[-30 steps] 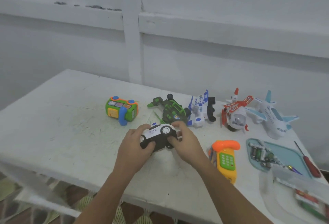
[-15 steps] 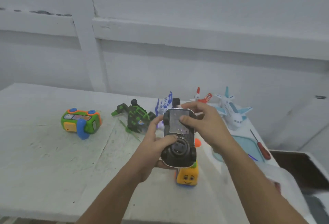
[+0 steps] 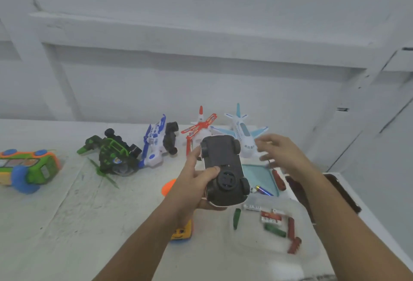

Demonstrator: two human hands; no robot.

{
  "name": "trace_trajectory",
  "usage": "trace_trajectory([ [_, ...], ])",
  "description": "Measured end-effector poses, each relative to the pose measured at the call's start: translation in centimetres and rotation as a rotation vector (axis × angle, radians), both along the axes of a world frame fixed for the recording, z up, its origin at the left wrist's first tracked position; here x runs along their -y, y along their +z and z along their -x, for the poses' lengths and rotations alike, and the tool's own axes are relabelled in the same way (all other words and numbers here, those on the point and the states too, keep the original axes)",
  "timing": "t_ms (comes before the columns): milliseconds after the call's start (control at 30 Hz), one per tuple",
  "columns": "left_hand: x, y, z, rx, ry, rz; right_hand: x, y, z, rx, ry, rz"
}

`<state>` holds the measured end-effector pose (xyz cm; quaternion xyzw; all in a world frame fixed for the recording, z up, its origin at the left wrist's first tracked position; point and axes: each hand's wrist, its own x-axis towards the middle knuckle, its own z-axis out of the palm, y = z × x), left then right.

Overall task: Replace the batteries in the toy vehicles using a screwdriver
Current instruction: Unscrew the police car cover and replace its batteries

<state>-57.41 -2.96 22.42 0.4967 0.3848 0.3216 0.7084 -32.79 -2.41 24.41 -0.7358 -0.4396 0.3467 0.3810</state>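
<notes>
Support of the toy car (image 3: 221, 155) is now given by the left hand (image 3: 192, 186) alone, gripped underside up above the tabletop (image 3: 89, 224). The right hand (image 3: 283, 153) is released from it, fingers spread, near the screwdriver (image 3: 278, 179) (unscrewing is judged next).

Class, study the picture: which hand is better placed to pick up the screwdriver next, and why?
Right, probably. The left hand grips the upturned car, so it is busy. The right hand is free and open, close to the screwdriver beside the tray.
</notes>
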Motion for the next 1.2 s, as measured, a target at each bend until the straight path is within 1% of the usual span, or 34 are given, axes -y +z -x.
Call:
trace_trajectory([
  [33, 0.1, 0.0, -0.4, -0.002, 0.000, -0.006, -0.1, -0.9, -1.5, 0.226, -0.013, 0.089],
  [67, 0.2, 0.0, -0.7, -0.005, 0.000, -0.012, 0.0, -1.9, -2.9, 0.410, -0.017, 0.185],
  [100, 0.3, 0.1, -1.0, -0.008, 0.000, -0.021, 0.1, -2.9, -4.1, 0.521, -0.026, 0.272],
  [133, 0.4, 0.0, -1.3, -0.010, 0.004, -0.032, 0.2, -3.7, -4.9, 0.562, -0.040, 0.335],
  [233, 0.5, -0.1, -1.9, -0.011, 0.041, -0.056, 0.7, -5.2, -5.7, 0.506, -0.053, 0.449],
  [333, 0.8, -0.2, -2.4, -0.005, 0.070, -0.073, 1.0, -6.1, -5.6, 0.413, -0.045, 0.461],
  [467, 1.1, -0.3, -2.8, 0.004, 0.102, -0.083, 0.9, -7.3, -6.2, 0.406, -0.075, 0.426],
  [567, 1.2, -0.4, -3.1, 0.003, 0.110, -0.076, 1.0, -7.4, -6.5, 0.493, -0.082, 0.420],
  [600, 1.3, -0.4, -3.2, 0.001, 0.116, -0.075, 1.0, -6.9, -6.4, 0.488, -0.111, 0.395],
  [667, 1.4, -0.4, -3.2, 0.001, 0.133, -0.073, 1.0, -5.2, -6.3, 0.425, -0.194, 0.246],
  [700, 1.5, -0.4, -3.2, 0.007, 0.142, -0.073, 0.9, -4.1, -6.3, 0.383, -0.236, 0.131],
  [767, 1.7, -0.3, -3.2, 0.016, 0.162, -0.072, 0.9, -1.6, -6.0, 0.196, -0.271, -0.120],
  [833, 1.8, -0.3, -3.2, 0.017, 0.182, -0.073, 1.4, 1.6, -5.0, -0.003, -0.232, -0.347],
  [933, 1.9, -0.3, -3.1, 0.008, 0.206, -0.080, 3.0, 6.5, -2.7, -0.167, -0.103, -0.573],
  [1000, 2.0, -0.2, -3.1, 0.008, 0.214, -0.081, 4.2, 8.7, -1.1, -0.251, -0.005, -0.661],
  [1100, 2.1, -0.2, -3.0, 0.006, 0.234, -0.074, 5.2, 9.7, 1.0, -0.368, 0.097, -0.709],
  [1133, 2.2, -0.2, -2.9, 0.007, 0.241, -0.072, 5.3, 9.5, 1.6, -0.365, 0.103, -0.719],
  [1200, 2.2, -0.2, -2.7, 0.012, 0.250, -0.071, 5.4, 8.9, 2.9, -0.279, 0.105, -0.729],
])
